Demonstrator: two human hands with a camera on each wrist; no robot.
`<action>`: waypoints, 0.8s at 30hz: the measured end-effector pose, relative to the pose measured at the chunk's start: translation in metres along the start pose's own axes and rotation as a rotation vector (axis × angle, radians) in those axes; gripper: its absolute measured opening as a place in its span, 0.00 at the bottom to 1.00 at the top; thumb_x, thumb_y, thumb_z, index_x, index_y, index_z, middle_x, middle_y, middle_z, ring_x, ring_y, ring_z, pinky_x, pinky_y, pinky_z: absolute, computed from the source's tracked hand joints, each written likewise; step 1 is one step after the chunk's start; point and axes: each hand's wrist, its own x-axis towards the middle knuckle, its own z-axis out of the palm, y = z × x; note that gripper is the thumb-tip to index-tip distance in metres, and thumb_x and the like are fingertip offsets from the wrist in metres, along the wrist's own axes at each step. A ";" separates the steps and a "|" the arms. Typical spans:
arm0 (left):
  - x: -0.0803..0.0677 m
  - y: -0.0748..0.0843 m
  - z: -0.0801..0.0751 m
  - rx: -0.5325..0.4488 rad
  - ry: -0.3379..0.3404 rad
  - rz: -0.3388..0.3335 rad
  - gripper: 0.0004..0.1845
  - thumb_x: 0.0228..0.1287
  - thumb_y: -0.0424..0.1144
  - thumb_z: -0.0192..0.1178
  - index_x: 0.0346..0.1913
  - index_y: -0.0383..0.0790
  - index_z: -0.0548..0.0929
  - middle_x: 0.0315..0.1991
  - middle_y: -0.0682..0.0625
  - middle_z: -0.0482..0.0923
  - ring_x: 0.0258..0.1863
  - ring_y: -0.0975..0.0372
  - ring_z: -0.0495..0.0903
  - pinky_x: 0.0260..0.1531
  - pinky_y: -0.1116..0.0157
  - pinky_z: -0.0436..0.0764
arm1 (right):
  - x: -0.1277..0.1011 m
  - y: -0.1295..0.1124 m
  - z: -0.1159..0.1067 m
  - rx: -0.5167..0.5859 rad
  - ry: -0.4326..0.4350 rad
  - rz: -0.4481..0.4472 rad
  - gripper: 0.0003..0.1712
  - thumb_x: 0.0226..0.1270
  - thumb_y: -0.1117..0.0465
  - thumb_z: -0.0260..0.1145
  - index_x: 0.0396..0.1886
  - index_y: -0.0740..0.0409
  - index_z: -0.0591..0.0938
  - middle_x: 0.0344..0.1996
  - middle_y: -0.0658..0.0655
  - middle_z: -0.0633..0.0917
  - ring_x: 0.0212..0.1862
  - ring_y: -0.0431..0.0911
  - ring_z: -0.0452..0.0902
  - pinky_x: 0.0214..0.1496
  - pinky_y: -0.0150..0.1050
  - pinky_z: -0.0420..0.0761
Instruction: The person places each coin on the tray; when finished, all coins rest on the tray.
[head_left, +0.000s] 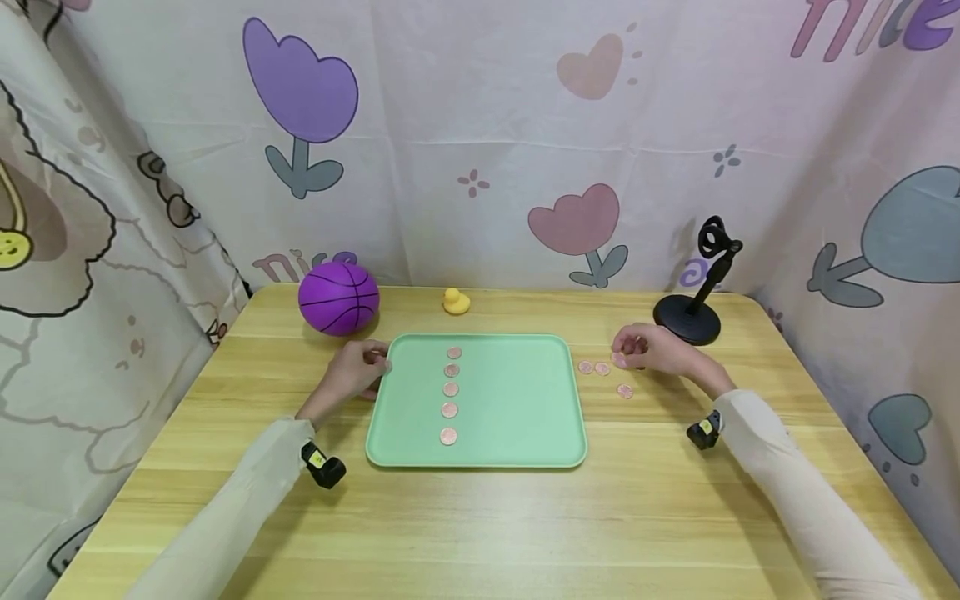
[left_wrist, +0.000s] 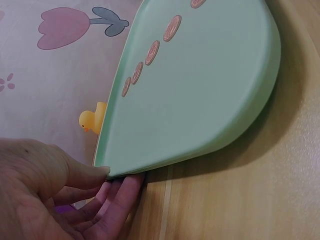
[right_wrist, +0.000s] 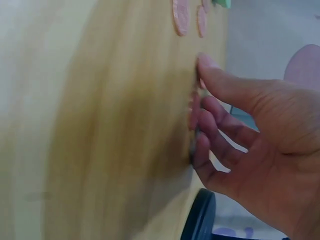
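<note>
Five copper coins lie in one straight column [head_left: 451,389] on the left part of the green tray [head_left: 517,400], which sits flat in the middle of the wooden table [head_left: 480,517]. To the right of the tray, three more coins lie bare on the table: two side by side [head_left: 594,367] just off its right edge and one [head_left: 625,391] a little nearer the person. The right hand [head_left: 648,350] rests on the table beside these, fingers bent and fingertips [right_wrist: 200,107] pressed down on another coin, mostly hidden beneath them. The left hand [head_left: 352,371] touches the tray's far left corner, thumb on the rim and fingers [left_wrist: 117,195] tucked under it. One purple ball [head_left: 339,297], one yellow duck [head_left: 455,302] and one black stand [head_left: 693,300] stand along the far edge
</note>
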 end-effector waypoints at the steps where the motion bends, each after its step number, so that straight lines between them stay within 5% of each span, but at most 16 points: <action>1: 0.001 0.000 0.000 0.000 -0.002 0.001 0.22 0.77 0.31 0.57 0.69 0.25 0.74 0.46 0.36 0.80 0.33 0.57 0.84 0.29 0.61 0.93 | 0.000 0.000 0.001 -0.003 0.015 0.010 0.08 0.69 0.66 0.74 0.42 0.64 0.83 0.33 0.57 0.82 0.36 0.47 0.73 0.35 0.31 0.76; 11: 0.002 -0.001 0.001 -0.006 -0.002 0.006 0.23 0.77 0.31 0.58 0.69 0.25 0.74 0.46 0.36 0.79 0.35 0.56 0.84 0.29 0.61 0.93 | 0.010 -0.018 0.005 0.026 0.169 0.100 0.08 0.70 0.65 0.73 0.35 0.64 0.82 0.30 0.58 0.83 0.30 0.46 0.78 0.28 0.29 0.79; 16: 0.002 -0.003 0.000 -0.028 0.001 -0.002 0.23 0.76 0.31 0.59 0.69 0.25 0.75 0.47 0.35 0.80 0.33 0.57 0.84 0.29 0.61 0.93 | 0.026 -0.046 0.017 0.240 0.169 0.087 0.09 0.73 0.68 0.69 0.43 0.73 0.82 0.37 0.67 0.86 0.38 0.50 0.86 0.43 0.38 0.93; 24: -0.003 0.003 -0.004 -0.149 -0.029 -0.047 0.24 0.74 0.28 0.58 0.70 0.24 0.73 0.54 0.31 0.78 0.38 0.57 0.82 0.33 0.62 0.94 | 0.054 -0.092 0.047 0.495 0.073 0.126 0.12 0.74 0.71 0.66 0.52 0.76 0.82 0.43 0.70 0.88 0.43 0.57 0.90 0.51 0.49 0.93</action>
